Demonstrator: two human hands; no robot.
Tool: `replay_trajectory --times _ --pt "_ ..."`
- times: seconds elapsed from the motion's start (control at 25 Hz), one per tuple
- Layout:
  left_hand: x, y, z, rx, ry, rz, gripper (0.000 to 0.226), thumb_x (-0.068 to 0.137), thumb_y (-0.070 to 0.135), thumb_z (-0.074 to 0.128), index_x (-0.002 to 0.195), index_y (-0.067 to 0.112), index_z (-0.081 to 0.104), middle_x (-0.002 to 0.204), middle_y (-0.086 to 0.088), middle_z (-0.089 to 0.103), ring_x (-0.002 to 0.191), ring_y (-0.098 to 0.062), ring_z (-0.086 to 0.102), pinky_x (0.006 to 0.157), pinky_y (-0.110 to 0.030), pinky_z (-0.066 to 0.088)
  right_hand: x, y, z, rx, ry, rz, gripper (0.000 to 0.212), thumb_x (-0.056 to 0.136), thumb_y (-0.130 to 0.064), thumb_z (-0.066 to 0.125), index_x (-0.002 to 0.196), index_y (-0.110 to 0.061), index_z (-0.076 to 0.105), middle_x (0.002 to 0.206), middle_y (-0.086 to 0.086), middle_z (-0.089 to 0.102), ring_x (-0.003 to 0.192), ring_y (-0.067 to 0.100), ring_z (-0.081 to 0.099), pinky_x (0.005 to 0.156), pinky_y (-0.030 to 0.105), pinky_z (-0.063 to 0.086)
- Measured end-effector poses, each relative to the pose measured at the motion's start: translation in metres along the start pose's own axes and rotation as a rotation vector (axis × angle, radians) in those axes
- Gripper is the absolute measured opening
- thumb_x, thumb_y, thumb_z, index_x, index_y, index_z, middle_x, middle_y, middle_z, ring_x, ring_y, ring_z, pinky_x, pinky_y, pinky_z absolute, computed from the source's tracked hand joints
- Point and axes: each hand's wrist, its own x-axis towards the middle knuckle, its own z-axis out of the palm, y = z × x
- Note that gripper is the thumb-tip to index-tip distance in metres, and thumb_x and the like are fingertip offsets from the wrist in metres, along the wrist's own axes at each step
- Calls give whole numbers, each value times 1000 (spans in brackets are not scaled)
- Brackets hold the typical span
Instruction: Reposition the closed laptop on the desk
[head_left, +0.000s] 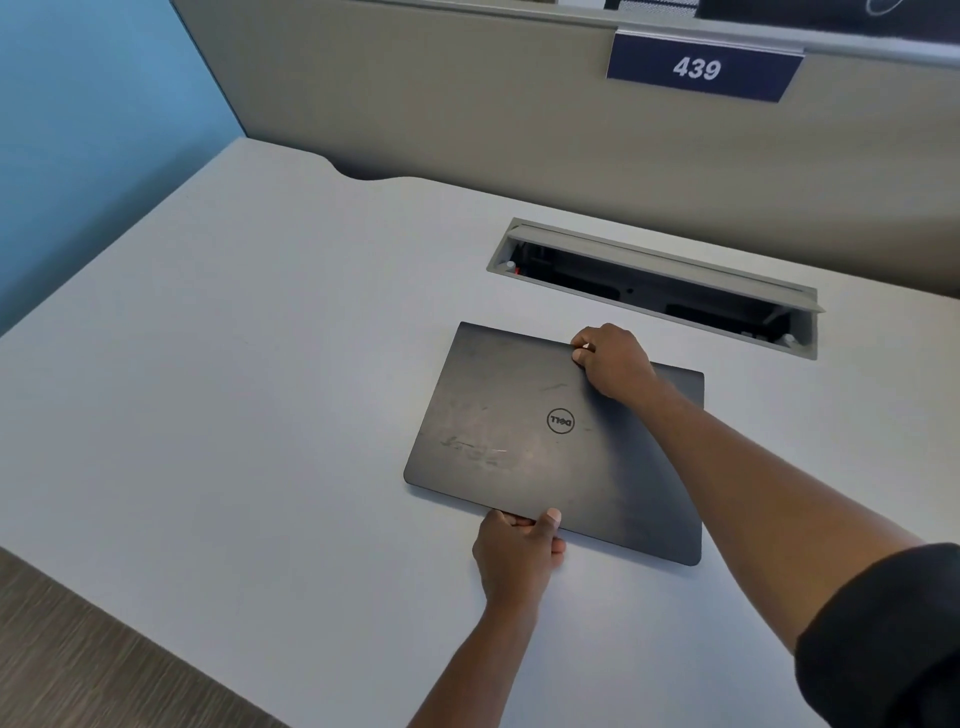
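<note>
A closed dark grey laptop (498, 441) with a round logo lies flat on the pale desk (234, 389), slightly right of centre. My left hand (517, 553) grips its near edge, thumb on the lid and fingers under the rim. My right hand (613, 361) reaches across the lid and holds the far edge, fingers curled over it. My right forearm covers part of the lid's right side.
An open cable trough (654, 288) is recessed in the desk just behind the laptop. A beige partition (467, 114) with a blue "439" sign (698, 67) bounds the back. A blue wall (78, 130) is on the left, and carpeted floor (78, 654) lies past the desk's near-left edge.
</note>
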Motion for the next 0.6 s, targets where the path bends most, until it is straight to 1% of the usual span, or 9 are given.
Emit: replay_trajectory --times 0.08,0.16,0.2,0.24,0.32,0.4,0.44,0.52,0.6 --pt "2 1 -3 15 -49 -3 25 81 25 80 77 2 70 68 -10 76 49 -13 70 50 -21 58 -7 -1 2 -35 13 -7 25 95 -22 54 115 -13 67 114 13 62 104 32 59 84 37 47" --pt "8 2 -13 20 -153 -29 20 81 20 79 69 5 72 68 -13 77 50 -17 69 62 -36 65 -16 -3 4 -67 26 -20 28 94 -22 53 117 -8 62 113 15 60 104 35 58 84 38 46" --pt "12 4 -20 43 -215 -43 19 82 18 79 69 6 73 69 -14 76 51 -18 67 65 -40 65 -22 -4 6 -74 38 -25 30 93 -21 54 118 -6 60 114 17 59 106 36 56 86 39 45" --pt "17 7 -28 88 -272 -50 18 82 17 78 70 5 72 67 -13 76 51 -19 66 64 -40 65 -28 -5 6 -76 57 -26 33 92 -21 56 121 -5 58 118 18 59 109 37 55 90 40 44" --pt "30 11 -46 227 -318 -24 21 81 20 78 70 5 68 59 -7 72 45 -16 62 52 -32 61 -42 -6 7 -58 100 -19 40 89 -19 59 125 -4 55 126 18 57 116 37 51 98 42 40" --pt "40 14 -62 409 -299 67 28 79 31 77 64 11 64 52 2 69 37 -11 55 40 -20 48 -59 -4 6 -11 146 20 44 87 -18 62 127 -5 52 132 16 54 122 34 48 102 42 37" --pt "44 15 -70 495 -287 126 33 78 38 76 60 14 62 50 5 67 34 -9 52 38 -18 43 -70 -2 5 12 170 49 45 86 -17 63 128 -6 51 133 14 53 122 33 47 102 42 37" --pt "51 15 -85 620 -242 253 43 75 47 75 51 19 52 47 8 62 36 -7 48 43 -18 40 -92 5 3 45 207 115 45 86 -17 64 128 -8 49 134 13 52 120 33 47 100 44 39" --pt "58 10 -102 716 -148 387 53 72 52 75 49 19 42 45 9 53 43 -9 46 49 -23 39 -117 14 1 66 237 196 48 86 -17 64 130 -8 47 136 13 50 121 33 47 100 46 41"
